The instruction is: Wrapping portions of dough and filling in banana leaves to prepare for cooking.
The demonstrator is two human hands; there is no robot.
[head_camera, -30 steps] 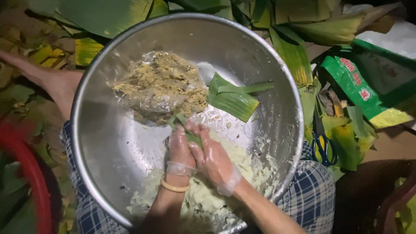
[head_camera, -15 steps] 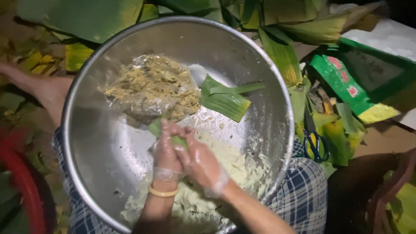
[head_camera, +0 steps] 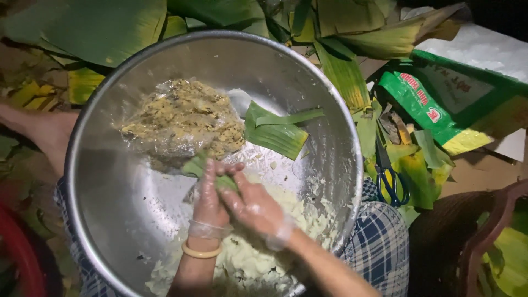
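Hands: left hand (head_camera: 209, 198), right hand (head_camera: 254, 208) clasp folded leaf (head_camera: 199, 165) | leaf mostly hidden | bowl (head_camera: 110, 181) rim cut off

Silver bowl (head_camera: 110, 220), green leaf (head_camera: 278, 132), yellowish filling (head_camera: 181, 118), pale, perhaps whitish dough (head_camera: 253, 258), blue plaid cloth (head_camera: 382, 242).

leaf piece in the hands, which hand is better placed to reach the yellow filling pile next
Left, probably. The left hand sits at the near edge of the yellow filling pile, up and to the left in the steel bowl. The right hand lies farther off, over the pale dough. Both grip the leaf piece.
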